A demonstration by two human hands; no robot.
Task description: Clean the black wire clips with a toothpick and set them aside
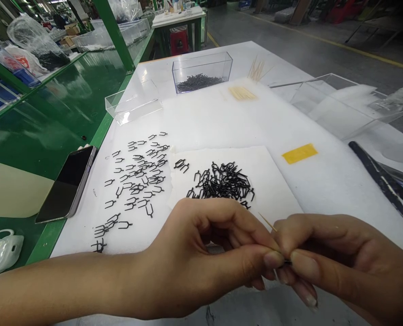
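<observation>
My left hand point(218, 258) and my right hand point(337, 262) meet fingertip to fingertip at the lower right, both closed in a pinch. Between the fingertips shows a dark sliver of a small black piece point(287, 261), mostly covered. A wooden toothpick point(267, 221) sticks up and left from my right fingers, its pointed end free. Behind the hands, a heap of small black two-pronged forks point(226, 181) lies on a white sheet point(272, 176). More black forks point(140, 174) are spread over the table to the left.
A phone point(67, 185) lies at the left table edge. Clear plastic boxes stand behind, one holding dark pieces point(201, 82). Toothpicks point(242, 93) lie at the back. Yellow tape point(299, 153) and black-handled tweezers point(374, 176) are on the right.
</observation>
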